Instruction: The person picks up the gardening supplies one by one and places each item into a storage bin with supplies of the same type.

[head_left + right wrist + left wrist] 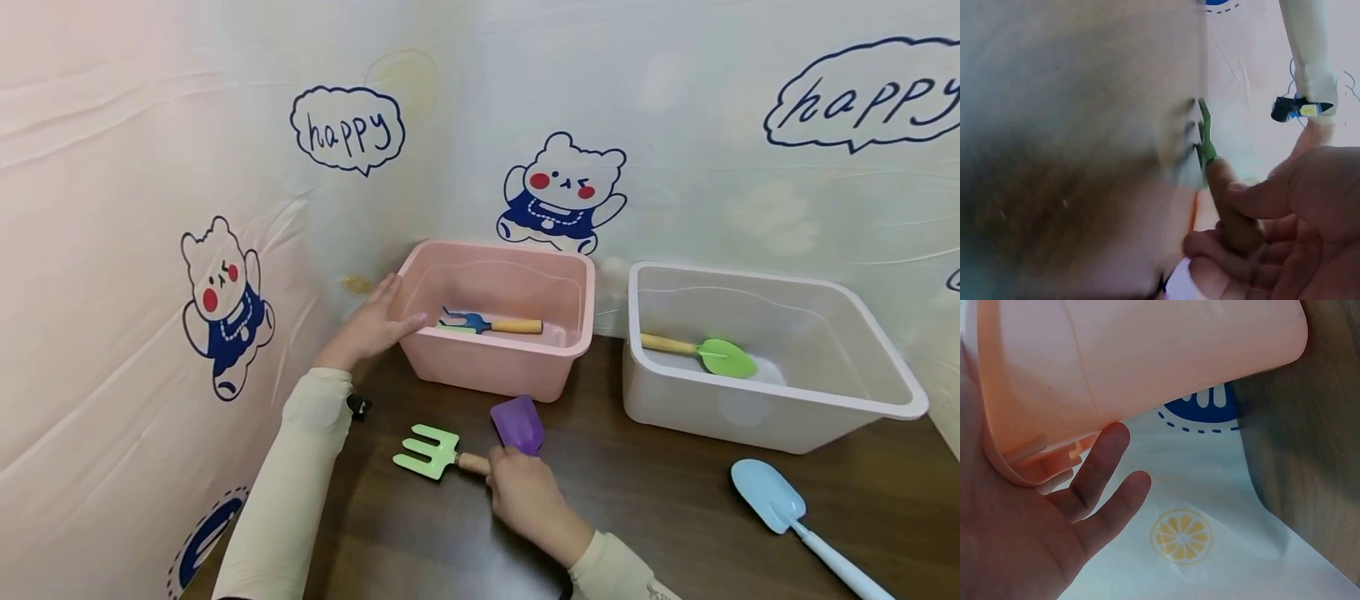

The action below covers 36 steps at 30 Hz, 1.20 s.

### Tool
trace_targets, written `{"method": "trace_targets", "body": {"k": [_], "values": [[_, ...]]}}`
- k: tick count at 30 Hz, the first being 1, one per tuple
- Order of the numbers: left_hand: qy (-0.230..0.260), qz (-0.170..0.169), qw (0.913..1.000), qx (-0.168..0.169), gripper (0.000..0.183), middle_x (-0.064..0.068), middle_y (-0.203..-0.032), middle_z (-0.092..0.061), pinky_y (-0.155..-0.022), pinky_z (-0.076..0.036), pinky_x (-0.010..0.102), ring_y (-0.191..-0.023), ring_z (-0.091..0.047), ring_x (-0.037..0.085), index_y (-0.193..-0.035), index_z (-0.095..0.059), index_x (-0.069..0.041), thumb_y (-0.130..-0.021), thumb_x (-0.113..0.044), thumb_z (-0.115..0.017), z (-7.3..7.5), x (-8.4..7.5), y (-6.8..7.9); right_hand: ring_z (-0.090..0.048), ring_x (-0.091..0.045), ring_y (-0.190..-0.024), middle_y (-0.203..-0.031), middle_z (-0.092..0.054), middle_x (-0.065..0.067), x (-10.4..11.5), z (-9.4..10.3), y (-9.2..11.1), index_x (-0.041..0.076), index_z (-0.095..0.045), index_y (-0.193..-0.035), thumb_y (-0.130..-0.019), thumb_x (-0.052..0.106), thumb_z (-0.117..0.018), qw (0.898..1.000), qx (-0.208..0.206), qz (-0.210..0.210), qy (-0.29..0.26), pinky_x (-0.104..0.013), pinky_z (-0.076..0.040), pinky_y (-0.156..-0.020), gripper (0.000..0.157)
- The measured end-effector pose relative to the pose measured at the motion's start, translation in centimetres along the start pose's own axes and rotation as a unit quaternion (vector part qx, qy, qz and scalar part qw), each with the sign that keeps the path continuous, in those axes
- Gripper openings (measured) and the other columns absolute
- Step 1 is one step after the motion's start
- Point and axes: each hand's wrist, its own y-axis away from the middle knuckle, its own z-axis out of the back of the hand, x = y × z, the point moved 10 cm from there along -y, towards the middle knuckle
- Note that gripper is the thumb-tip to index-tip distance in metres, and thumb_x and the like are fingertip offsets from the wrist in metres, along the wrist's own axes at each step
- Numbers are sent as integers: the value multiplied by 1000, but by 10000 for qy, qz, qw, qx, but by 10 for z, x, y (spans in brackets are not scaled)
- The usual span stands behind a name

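Gripping green fork (447, 454) in right hand (528, 497), over bench (420, 533) near purple scoop (518, 422) — could knock it if swung wide; holding pink bin (487, 367) with left hand (369, 331) — could tip it if pressing hard

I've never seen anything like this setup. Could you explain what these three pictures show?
There's no machine doing the work here, just a person's two bare hands. The widest picture comes from a camera worn on the head, looking forward and down; the other two come from cameras on the left and right wrists.

The left hand grips the rim of a pink bin, which has a blue rake inside. The right hand holds a green fork by its wooden handle.

On the brown table lie a purple scoop, just beyond the right hand, and a light blue shovel. A grey bin holds a green trowel.
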Motion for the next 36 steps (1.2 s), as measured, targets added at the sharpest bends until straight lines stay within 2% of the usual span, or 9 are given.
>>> {"method": "trace_targets", "body": {"k": [3, 5, 11, 15, 19, 23, 32, 36], "values": [[-25, -19, 10000, 14, 113, 7, -169, 3, -116, -16, 61, -151, -12, 41, -163, 0, -12, -88, -79, -51, -1, -2, -2, -60, -23, -58, -70, -53, -3, -6, 10, -4, 8, -56, -76, -81, 9, -81, 9989, -417, 16, -205, -37, -49, -47, 26], [-28, -15, 10000, 34, 113, 8, -169, 4, -116, -16, 61, -151, -11, 41, -163, 0, -12, -88, -78, -52, -1, -2, -2, -61, -24, -60, -73, -55, -4, -10, 14, -5, 7, -60, -80, -82, 7, -80, 9980, -554, -1, -301, -38, -50, -48, 20], [15, 16, 9999, 114, 112, 6, -169, 7, -116, -13, 62, -151, -8, 41, -163, 2, -13, -89, -77, -52, -1, -1, 0, -63, -26, -65, -81, -58, -5, -20, 20, -6, 4, -66, -93, -84, 3, -78, 9961, -634, -82, -611, -40, -54, -55, 15], [38, -2, 9999, 130, 109, 5, -169, 8, -117, -13, 61, -151, -7, 40, -162, 3, -13, -91, -74, -52, 0, -1, 1, -61, -21, -67, -84, -56, -2, -28, 30, -8, 7, -67, -97, -87, 4, -76, 9942, -591, -82, -897, -38, -54, -59, 14], [47, -44, 9999, 117, 104, 5, -169, 7, -117, -14, 60, -151, -9, 40, -163, 2, -12, -95, -67, -54, 0, -2, 0, -58, -15, -73, -87, -57, 2, -40, 47, -12, 9, -69, -103, -90, 4, -75, 9911, -503, -157, -1226, -36, -54, -66, 15], [30, -56, 9999, 145, 100, 6, -169, 7, -117, -13, 60, -151, -8, 40, -162, 2, -11, -97, -60, -56, -2, -3, -1, -58, -14, -75, -89, -58, 3, -51, 67, -13, 8, -70, -103, -90, 2, -74, 9871, -670, -178, -1444, -36, -54, -70, 15], [-8, -57, 9999, 131, 100, 9, -169, 5, -117, -13, 60, -151, -7, 40, -162, 3, -12, -98, -59, -56, -3, -3, -2, -57, -14, -75, -90, -58, 2, -66, 106, -17, 8, -69, -103, -91, 2, -73, 9817, -1093, -36, -1558, -37, -52, -69, 15], [-46, -30, 9999, 137, 103, 9, -169, 5, -117, -14, 60, -151, -8, 41, -162, 3, -12, -95, -66, -54, -2, -3, -3, -56, -14, -76, -90, -58, 1, -67, 120, -18, 8, -68, -103, -91, 3, -73, 9798, -1218, 110, -1583, -36, -51, -69, 14]]}}
